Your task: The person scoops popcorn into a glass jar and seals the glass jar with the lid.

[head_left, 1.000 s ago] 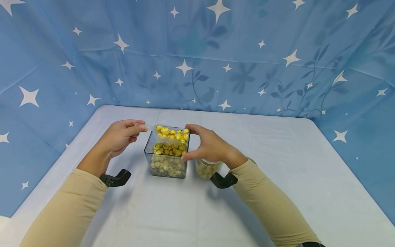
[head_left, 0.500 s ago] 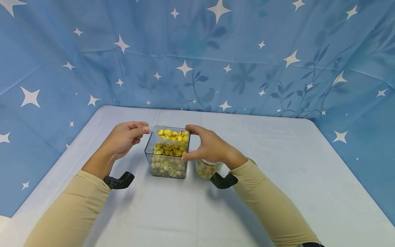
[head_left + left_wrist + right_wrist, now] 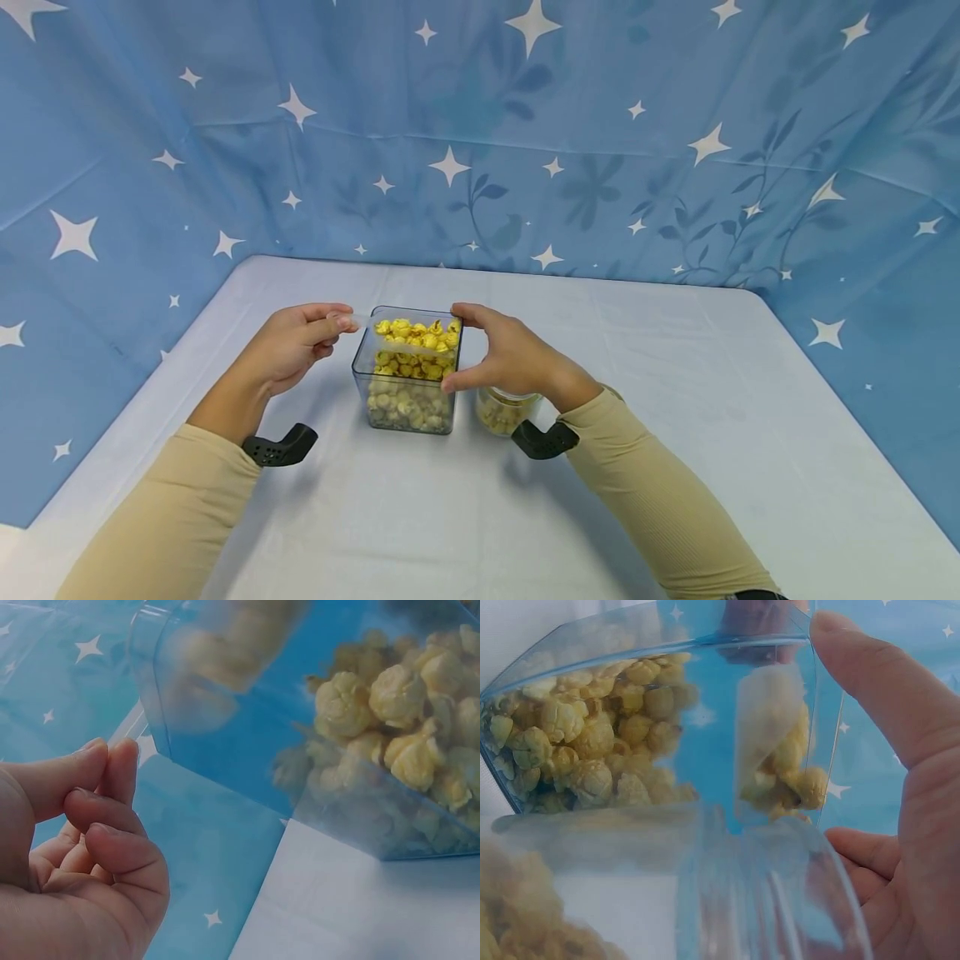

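Note:
A clear square plastic container (image 3: 408, 408) stands on the table, filled partway with yellow popcorn (image 3: 596, 735). My left hand (image 3: 294, 346), at its left, pinches the handle of a translucent scoop (image 3: 761, 694) between thumb and forefinger, the other fingers curled. The scoop's end is inside the container and bears several popcorn pieces (image 3: 244, 637), held above the heap. My right hand (image 3: 517, 354) spans the container's right side, thumb at the near corner of the rim and fingers at the far corner. Its palm faces the wall.
A round clear jar (image 3: 504, 414) with popcorn inside stands close to the container's right, partly under my right wrist. White cloth (image 3: 660, 400) covers the table. A blue curtain (image 3: 480, 150) with white stars hangs behind it.
My left hand moved slightly right, then back left and a little nearer. The scoop and its popcorn shifted inside the container. My right hand and the container have stayed in place.

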Demonstrator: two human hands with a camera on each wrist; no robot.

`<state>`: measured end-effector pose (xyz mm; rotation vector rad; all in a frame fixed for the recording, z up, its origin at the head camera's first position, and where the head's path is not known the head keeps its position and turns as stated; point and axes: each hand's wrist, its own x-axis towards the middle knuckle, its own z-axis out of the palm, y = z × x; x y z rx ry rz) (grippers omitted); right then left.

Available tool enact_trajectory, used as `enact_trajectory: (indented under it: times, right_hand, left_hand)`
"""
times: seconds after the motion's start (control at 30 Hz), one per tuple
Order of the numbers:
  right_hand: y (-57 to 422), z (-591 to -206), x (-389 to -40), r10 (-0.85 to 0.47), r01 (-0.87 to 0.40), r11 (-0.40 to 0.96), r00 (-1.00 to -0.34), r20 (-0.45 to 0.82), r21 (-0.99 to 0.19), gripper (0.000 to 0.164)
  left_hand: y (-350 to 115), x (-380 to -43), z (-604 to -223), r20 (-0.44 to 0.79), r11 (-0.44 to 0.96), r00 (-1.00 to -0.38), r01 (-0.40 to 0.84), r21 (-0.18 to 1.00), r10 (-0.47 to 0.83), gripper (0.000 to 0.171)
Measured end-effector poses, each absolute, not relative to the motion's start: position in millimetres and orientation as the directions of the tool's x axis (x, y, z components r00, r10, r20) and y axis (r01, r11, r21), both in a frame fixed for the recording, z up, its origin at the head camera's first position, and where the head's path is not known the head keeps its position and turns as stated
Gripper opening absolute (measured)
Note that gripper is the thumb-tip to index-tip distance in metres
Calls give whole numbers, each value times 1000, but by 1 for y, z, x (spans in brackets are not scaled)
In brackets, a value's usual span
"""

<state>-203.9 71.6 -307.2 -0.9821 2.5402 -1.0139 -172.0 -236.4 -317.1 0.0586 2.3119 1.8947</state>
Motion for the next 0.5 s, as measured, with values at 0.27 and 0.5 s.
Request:
enact_trajectory:
  times: [0.27,0.5]
  right_hand:
    - [72,-306,-204,-667,-498,531,-745,26,-686,102]
    - [71,-307,-204,-665,-499,534,-746,25,-683,101]
  left_hand:
    - [-241,-168,-316,-84,181,-988,-59,982,134,53]
    - [-243,-165,-315,-83,173,-986,-58,983,146,53]
